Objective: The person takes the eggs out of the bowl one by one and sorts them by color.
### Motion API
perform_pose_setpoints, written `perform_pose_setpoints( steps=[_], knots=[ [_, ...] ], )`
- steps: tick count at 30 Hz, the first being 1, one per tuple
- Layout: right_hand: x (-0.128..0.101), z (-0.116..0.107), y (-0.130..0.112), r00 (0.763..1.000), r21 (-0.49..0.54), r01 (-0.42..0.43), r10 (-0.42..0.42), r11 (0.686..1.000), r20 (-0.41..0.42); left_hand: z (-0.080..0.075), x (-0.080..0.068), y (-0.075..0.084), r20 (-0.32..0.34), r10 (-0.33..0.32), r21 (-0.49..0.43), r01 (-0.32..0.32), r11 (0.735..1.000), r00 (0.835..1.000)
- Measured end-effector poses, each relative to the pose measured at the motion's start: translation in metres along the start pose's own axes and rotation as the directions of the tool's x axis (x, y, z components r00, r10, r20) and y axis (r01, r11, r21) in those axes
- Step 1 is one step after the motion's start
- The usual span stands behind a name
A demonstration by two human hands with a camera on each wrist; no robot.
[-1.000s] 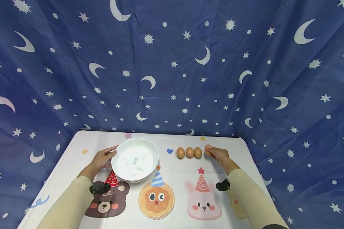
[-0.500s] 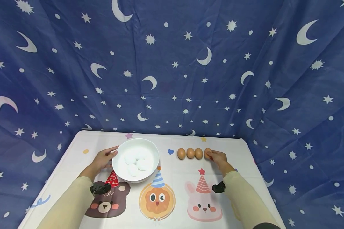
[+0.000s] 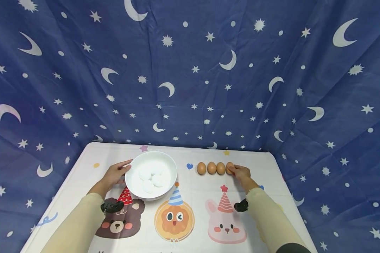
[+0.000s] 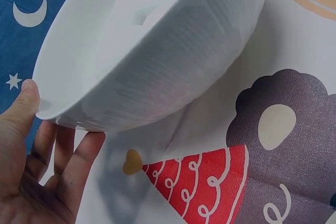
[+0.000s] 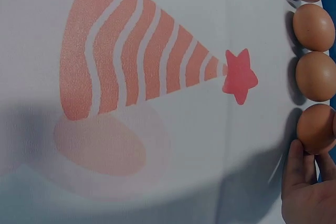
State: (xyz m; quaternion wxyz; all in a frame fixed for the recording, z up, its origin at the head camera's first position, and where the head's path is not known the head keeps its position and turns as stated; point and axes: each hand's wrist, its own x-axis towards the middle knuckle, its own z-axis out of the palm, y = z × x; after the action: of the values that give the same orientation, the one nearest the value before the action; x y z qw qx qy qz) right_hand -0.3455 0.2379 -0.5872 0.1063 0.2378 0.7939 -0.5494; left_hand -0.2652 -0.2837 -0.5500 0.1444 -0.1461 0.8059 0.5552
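Note:
A white bowl (image 3: 136,192) stands on the left part of the table, with several white egg-shaped things (image 3: 158,180) inside. My left hand (image 3: 115,174) holds the bowl's left rim; in the left wrist view the thumb is at the edge and the fingers lie under the outer wall. Several brown eggs form a short row to the right of the bowl. At the row's right end, my right hand (image 3: 241,174) pinches the last brown egg (image 5: 315,128) between thumb and fingers. The neighbouring brown egg (image 5: 316,76) sits right beside it. The held egg is partly covered by the fingers.
The white tablecloth (image 3: 183,221) carries printed cartoon figures, among them a bear (image 3: 121,223) and a pink rabbit (image 3: 227,228). A blue curtain (image 3: 190,70) with moons and stars hangs behind the table and along its sides.
My right hand has brought its egg slightly left, so it now sits close against the end of the row. The left hand and the bowl have stayed in place.

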Motion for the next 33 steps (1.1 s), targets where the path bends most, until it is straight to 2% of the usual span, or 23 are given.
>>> perform_pose_setpoints(
  steps=[7, 17, 33],
  knots=[
    [-0.0009, 0.0027, 0.0018, 1.0, -0.027, -0.003, 0.002, 1.0, -0.019, -0.0005, -0.0024, 0.0016, 0.002, 0.013, 0.004, -0.013, 1.0, 1.0],
    [-0.0054, 0.0036, 0.0, 0.999, -0.072, 0.036, -0.038, 0.997, -0.032, -0.0006, -0.0021, 0.0005, 0.0, 0.016, 0.01, -0.016, 1.0, 1.0],
    [0.0003, 0.0025, 0.0017, 0.999, 0.0, 0.02, -0.02, 1.0, -0.03, 0.0, -0.0001, -0.0004, -0.007, 0.017, 0.018, -0.017, 1.0, 1.0]
  ],
)
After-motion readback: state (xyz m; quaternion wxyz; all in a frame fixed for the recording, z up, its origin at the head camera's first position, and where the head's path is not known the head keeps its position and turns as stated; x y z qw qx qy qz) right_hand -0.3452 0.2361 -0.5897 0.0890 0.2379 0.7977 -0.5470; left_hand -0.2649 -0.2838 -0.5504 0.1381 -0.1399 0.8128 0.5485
